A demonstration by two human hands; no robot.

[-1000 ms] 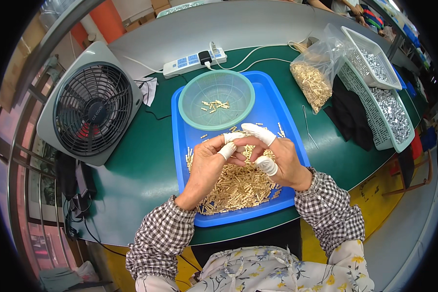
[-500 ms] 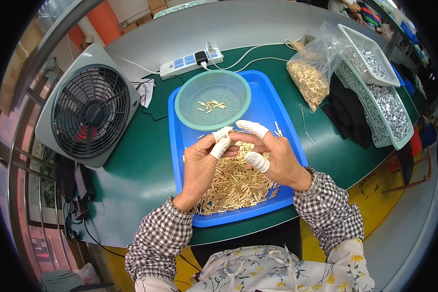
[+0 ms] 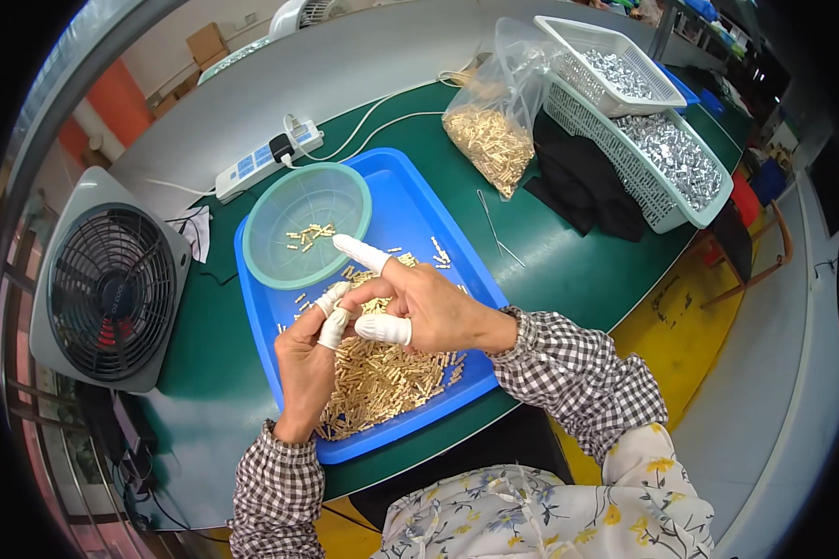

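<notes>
Above a blue tray point(image 3: 471, 270) my left hand point(image 3: 305, 370) has its thumb and forefinger, both in white finger cots, pressed together; anything between them is too small or hidden. Beside it is my right hand point(image 3: 429, 307), its cot-covered forefinger and thumb stretched apart. Its other fingers bend toward the left fingertips and touch them or nearly so. Below both hands lies a heap of small brass-coloured pins point(image 3: 382, 377). A round green mesh basket point(image 3: 359, 200) rests at the tray's far left, with several of the same pins inside.
A fan point(image 3: 112, 279) stands at left, a power strip point(image 3: 242, 172) behind the basket. To the right are tweezers point(image 3: 494, 224), a clear bag of brass-coloured pieces point(image 3: 489, 144), a black cloth point(image 3: 583, 182), and a green basket point(image 3: 662, 214) and white basket point(image 3: 559, 33) of silvery parts.
The whole view has turned and shifted, so the table things sit further left. My right forefinger and thumb remain apart, and my left pinch stays closed.
</notes>
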